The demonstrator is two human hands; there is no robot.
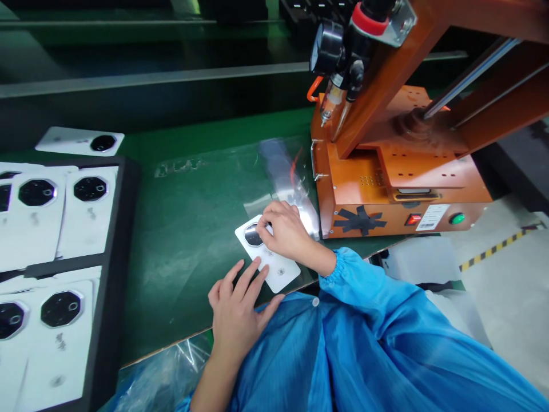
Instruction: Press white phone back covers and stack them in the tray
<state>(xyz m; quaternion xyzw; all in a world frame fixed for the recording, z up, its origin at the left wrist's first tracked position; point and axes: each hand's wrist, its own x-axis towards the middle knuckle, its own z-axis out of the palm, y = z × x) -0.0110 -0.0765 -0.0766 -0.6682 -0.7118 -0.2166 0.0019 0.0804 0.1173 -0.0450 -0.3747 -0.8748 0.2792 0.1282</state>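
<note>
A white phone back cover with a dark octagonal camera area lies tilted on the green mat, close to the table's front edge. My right hand is over its upper part, thumb and fingers pinched together at the right side of the camera area. Whatever sits between those fingertips is hidden. My left hand has its fingers spread, with the fingertips at the cover's lower left edge. Clear plastic film lies on the mat just beyond the cover.
An orange press with a pressure gauge stands at the right. Black trays at the left hold several white covers. Another white cover rests behind them. A dark rail runs along the back.
</note>
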